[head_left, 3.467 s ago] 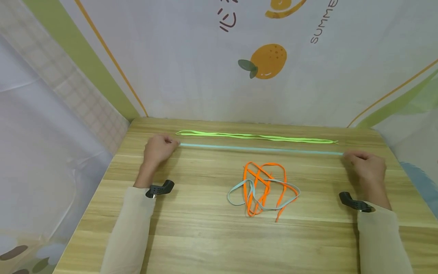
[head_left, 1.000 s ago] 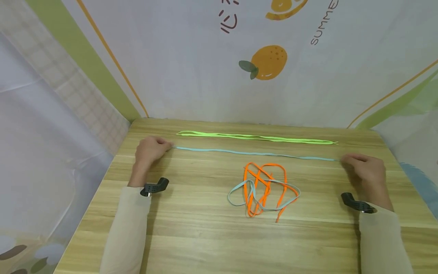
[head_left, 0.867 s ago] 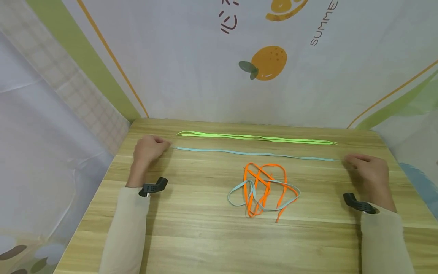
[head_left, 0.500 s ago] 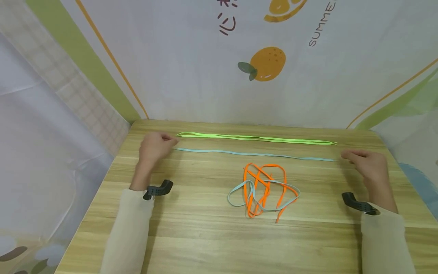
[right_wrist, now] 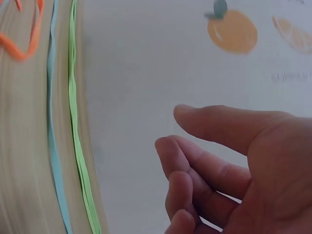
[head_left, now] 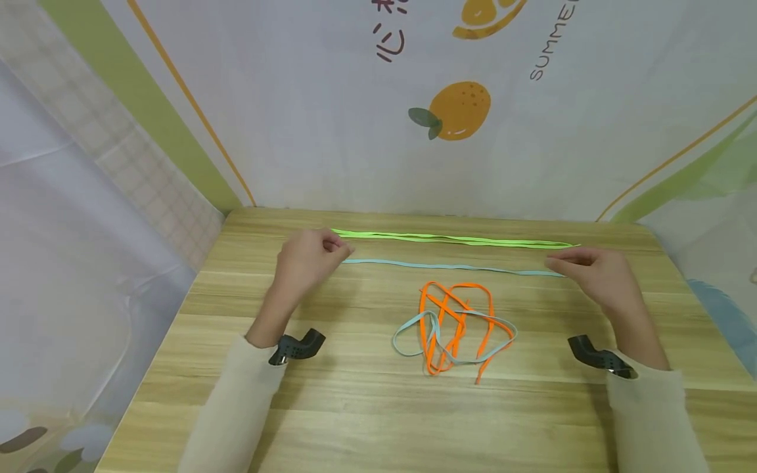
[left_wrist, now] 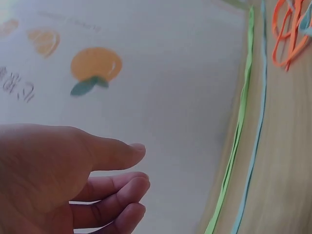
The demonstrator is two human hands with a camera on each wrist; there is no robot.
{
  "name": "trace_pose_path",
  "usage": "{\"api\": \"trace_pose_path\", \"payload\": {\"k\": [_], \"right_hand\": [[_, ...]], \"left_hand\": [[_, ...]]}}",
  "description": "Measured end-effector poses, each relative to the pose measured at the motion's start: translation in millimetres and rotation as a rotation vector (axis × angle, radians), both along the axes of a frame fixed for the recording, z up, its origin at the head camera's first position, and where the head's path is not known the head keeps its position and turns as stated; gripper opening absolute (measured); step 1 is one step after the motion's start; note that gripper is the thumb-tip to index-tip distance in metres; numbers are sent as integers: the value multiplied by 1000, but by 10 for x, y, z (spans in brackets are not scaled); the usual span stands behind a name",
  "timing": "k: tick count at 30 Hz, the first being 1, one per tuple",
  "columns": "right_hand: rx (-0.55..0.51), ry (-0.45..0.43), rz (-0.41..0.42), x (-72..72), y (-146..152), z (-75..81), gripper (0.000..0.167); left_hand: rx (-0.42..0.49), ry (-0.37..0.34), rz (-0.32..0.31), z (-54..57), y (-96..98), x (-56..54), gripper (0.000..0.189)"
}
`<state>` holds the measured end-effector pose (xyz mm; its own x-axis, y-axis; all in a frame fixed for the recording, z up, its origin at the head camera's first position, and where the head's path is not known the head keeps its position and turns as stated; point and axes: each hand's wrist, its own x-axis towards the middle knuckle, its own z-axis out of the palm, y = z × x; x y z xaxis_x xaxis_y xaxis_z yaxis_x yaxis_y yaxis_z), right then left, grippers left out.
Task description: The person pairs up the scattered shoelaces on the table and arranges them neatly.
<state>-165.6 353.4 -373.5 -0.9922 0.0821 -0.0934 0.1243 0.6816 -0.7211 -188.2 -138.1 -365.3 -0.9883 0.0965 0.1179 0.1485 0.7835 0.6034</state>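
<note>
Head view: left hand (head_left: 304, 263), right hand (head_left: 603, 279) hover, fingers loosely bent, gripping nothing; careless low sweep could drag pale blue lace (head_left: 437, 266) crooked.

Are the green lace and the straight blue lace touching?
Apart: the right wrist view shows bare table between the green lace and straight blue lace.

Softly lit; wrist views seem hazy.

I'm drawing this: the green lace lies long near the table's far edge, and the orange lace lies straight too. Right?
Not quite: the orange lace isn't straight. The head view shows it looped, crossing a pale blue lace. The green lace is as you say.
</note>
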Motion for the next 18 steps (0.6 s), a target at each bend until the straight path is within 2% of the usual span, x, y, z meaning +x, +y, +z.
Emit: {"api": "trace_pose_path", "payload": {"k": [3, 9, 14, 18], "right_hand": [[27, 31, 70, 16, -161, 9, 48], [65, 78, 238, 58, -463, -16, 35], [76, 88, 372, 81, -663, -58, 25], [99, 140, 490, 80, -798, -149, 14]], "left_hand": [[-11, 5, -63, -13, 183, 67, 25], [-55, 27, -184, -108, 540, 200, 18], [-92, 19, -290, -251, 793, 301, 16], [-105, 25, -386, -369, 945, 378, 17]]}}
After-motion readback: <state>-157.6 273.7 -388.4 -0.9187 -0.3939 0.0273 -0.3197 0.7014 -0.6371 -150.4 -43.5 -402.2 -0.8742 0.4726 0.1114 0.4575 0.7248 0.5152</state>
